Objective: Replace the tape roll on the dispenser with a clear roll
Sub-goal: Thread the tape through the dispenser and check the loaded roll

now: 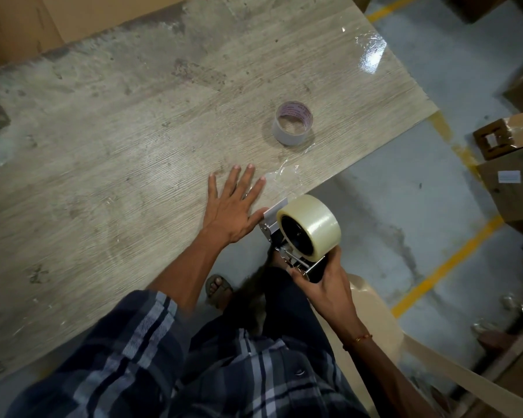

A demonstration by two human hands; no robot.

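Note:
My right hand grips the handle of a tape dispenser held just off the table's near edge. A thick clear tape roll sits on its black hub. My left hand lies flat on the wooden table with fingers spread, its thumb beside the dispenser's metal front plate. A nearly used-up roll, mostly bare cardboard core with purple print, stands on the table beyond my left hand. A crumpled strip of clear tape lies on the table between that core and my fingers.
A patch of clear film sticks to the table's far right corner. Cardboard boxes stand on the grey floor at right, which has yellow lines. A beige plastic chair is under me. More cardboard leans behind the table.

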